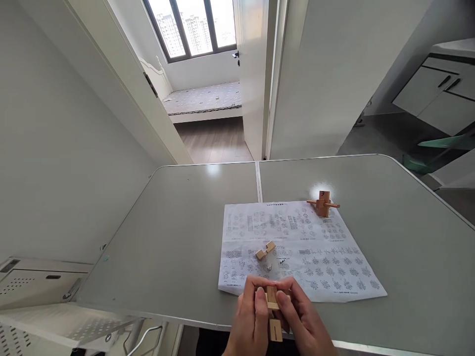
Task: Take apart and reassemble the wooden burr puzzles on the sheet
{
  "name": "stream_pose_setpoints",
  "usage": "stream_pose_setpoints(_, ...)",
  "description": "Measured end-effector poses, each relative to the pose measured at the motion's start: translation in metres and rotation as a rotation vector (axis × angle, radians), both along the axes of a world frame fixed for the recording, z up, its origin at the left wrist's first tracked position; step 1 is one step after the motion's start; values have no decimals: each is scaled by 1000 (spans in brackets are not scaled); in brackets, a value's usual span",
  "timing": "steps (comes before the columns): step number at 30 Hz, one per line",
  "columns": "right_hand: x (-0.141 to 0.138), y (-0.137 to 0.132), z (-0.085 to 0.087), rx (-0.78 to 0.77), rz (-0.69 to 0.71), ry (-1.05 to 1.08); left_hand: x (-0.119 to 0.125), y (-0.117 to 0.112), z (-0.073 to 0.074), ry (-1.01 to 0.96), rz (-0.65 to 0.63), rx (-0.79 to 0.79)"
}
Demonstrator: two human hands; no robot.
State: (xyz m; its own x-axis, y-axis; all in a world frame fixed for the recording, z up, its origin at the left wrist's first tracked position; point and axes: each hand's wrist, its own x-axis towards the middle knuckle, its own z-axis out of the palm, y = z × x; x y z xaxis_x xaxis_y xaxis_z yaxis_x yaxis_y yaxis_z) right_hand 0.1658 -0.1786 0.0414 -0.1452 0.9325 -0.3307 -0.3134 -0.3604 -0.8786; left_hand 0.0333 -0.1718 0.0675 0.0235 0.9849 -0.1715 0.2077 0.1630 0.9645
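Observation:
Both my left hand and my right hand are closed around light wooden puzzle pieces at the table's near edge. My thumbs press on them from either side. A squared block end sticks out below, between the palms; my fingers hide how the pieces join. Just beyond my hands, a loose notched wooden piece lies on a printed instruction sheet. Near the sheet's far right corner stands a darker wooden assembly of crossed pieces, with a bar through it.
The sheet lies creased on a grey table with a seam across it. White walls flank an open door, with a bed beyond. A white perforated metal unit stands at the lower left, cabinets at the right.

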Motion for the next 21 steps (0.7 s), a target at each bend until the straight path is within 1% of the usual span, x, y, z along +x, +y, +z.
stream_pose_setpoints(4, -2, -1, 1, 33, 3, -22, 0, -1, -7, -41, -1, 6)
stream_pose_setpoints(7, -3, -1, 2, 55, -16, -49, 1, -3, -9, -37, 20, 18)
stream_pose_setpoints(12, -5, -2, 2, 24, -25, -7, 4, -5, -6, -64, 31, 4)
stream_pose_setpoints(15, -5, -3, 0, 30, -29, 19, 4, -5, -5, -63, 38, 33)
stream_pose_setpoints(17, -4, -4, 1, 45, -34, 3, 4, -4, -4, -63, 38, 57)
stream_pose_setpoints(21, -4, -4, 6, 75, -64, -31, 5, -3, -2, -126, 17, 67)
